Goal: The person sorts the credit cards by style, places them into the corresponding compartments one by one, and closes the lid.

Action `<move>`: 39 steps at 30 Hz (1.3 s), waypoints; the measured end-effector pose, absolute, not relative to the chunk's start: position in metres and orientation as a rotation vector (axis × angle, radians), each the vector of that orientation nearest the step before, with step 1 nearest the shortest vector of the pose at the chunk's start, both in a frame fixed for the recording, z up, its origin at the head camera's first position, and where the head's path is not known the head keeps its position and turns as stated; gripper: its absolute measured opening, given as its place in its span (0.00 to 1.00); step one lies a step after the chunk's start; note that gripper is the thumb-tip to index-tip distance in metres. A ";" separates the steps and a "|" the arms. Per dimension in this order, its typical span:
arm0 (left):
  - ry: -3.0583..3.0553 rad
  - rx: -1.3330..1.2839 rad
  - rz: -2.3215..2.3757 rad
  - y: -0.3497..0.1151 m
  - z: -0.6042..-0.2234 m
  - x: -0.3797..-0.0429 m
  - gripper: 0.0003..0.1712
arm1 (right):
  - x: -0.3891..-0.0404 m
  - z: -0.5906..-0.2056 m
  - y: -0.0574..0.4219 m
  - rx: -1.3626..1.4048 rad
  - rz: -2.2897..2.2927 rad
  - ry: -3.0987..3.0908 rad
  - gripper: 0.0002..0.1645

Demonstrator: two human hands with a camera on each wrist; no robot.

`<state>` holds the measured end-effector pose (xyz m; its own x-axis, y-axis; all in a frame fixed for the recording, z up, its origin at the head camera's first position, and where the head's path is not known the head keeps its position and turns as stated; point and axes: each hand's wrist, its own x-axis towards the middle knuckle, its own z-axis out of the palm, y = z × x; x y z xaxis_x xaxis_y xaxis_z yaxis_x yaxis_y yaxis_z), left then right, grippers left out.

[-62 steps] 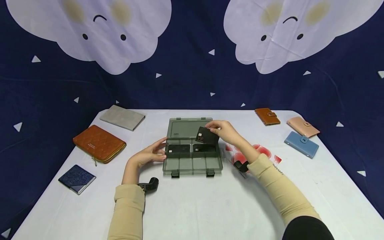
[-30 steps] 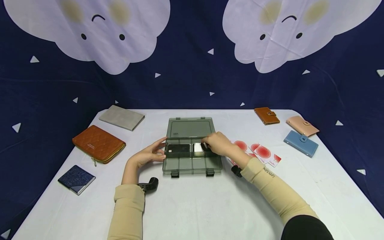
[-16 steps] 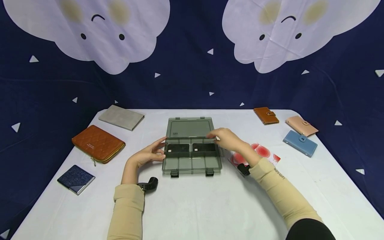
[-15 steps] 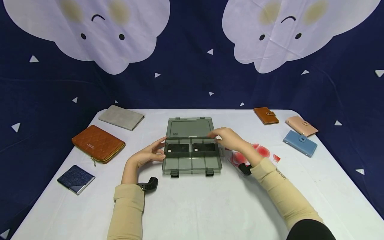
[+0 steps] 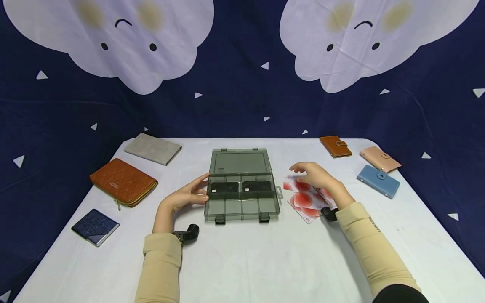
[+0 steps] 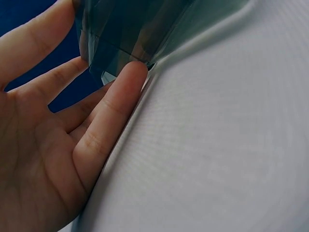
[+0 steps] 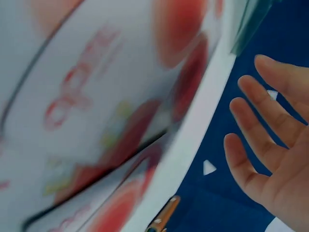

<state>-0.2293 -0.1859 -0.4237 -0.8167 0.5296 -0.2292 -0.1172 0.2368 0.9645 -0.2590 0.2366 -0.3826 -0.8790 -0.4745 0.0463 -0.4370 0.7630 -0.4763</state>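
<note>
A translucent green compartment box (image 5: 242, 207) lies with its lid (image 5: 241, 162) laid back. One black card (image 5: 225, 190) and another black card (image 5: 257, 189) rest side by side in its middle compartments. My left hand (image 5: 188, 194) touches the box's left side with outstretched fingers; in the left wrist view a fingertip (image 6: 132, 72) presses near its lower edge. My right hand (image 5: 316, 175) hovers with loose fingers and nothing in them over a spread of red-and-white cards (image 5: 303, 200). In the right wrist view the cards (image 7: 91, 77) are blurred and the right hand's fingers are apart.
To the left lie a grey wallet (image 5: 153, 149), a brown zip wallet (image 5: 123, 182) and a dark blue card case (image 5: 94, 227). At the back right are a brown wallet (image 5: 335, 147), a pink wallet (image 5: 380, 158) and a blue wallet (image 5: 378, 181).
My right hand laid a black VIP card in the box's right-hand compartment and let it go. It then moved right, over the red-and-white cards. My left hand stayed at the box.
</note>
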 end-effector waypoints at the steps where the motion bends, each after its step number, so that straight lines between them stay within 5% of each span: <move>1: 1.989 0.377 1.625 -0.186 -0.424 -0.229 0.51 | -0.260 -0.384 0.239 -0.712 -0.737 2.866 0.21; 9: 1.986 0.376 1.632 -0.187 -0.425 -0.229 0.50 | -0.272 -0.394 0.239 -0.476 -0.629 2.771 0.34; 39: 1.978 0.356 1.634 -0.186 -0.426 -0.230 0.50 | -0.278 -0.387 0.220 -0.528 -0.714 2.730 0.24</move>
